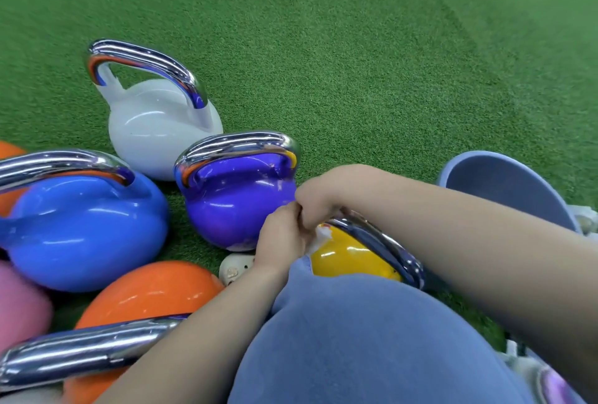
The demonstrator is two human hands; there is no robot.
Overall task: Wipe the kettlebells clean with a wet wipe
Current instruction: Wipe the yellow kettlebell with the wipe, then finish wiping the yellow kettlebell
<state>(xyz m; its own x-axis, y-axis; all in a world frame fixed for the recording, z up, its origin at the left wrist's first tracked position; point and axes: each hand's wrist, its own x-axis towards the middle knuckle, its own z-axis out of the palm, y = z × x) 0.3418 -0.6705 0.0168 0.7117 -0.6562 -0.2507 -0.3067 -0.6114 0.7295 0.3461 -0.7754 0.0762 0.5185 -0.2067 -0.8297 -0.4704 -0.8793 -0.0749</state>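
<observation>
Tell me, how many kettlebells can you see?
6 clearly: white kettlebell farthest back, purple kettlebell in the middle, blue kettlebell at left, orange kettlebell nearest, yellow kettlebell under the hands, another orange one at the left edge. Others may be hidden.

Readable text: none that I can make out.
Kettlebells in front of me: no numbers, brand marks or weight labels showing on the sides turned my way.
Chrome handles: only reflections, no lettering.
Small white object beside my left wrist: marks too blurred to read.
</observation>
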